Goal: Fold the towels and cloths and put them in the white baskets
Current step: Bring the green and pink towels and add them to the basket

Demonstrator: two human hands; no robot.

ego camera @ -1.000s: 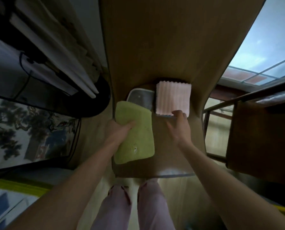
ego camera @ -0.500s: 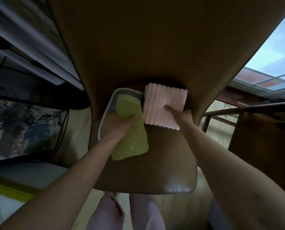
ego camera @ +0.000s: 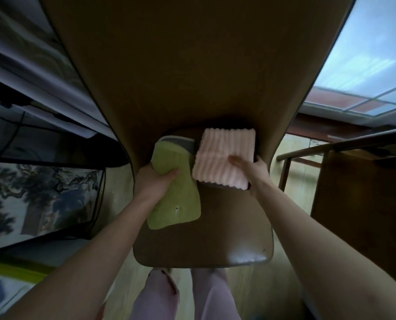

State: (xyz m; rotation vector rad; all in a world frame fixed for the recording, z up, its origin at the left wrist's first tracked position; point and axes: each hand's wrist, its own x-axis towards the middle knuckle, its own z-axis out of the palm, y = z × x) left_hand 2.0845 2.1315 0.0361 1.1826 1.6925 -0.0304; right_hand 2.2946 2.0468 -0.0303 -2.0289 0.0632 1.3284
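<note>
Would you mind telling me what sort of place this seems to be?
Probably a room in a home: a brown chair serves as the work surface, a landscape painting stands at the left, and a window shows daylight at the right.

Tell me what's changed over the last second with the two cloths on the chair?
The right hand has taken hold of the pink cloth, thumb now on top; before, it only touched the near edge. The left hand still grips the green towel, carried further over the white basket. The chair stayed put.
</note>
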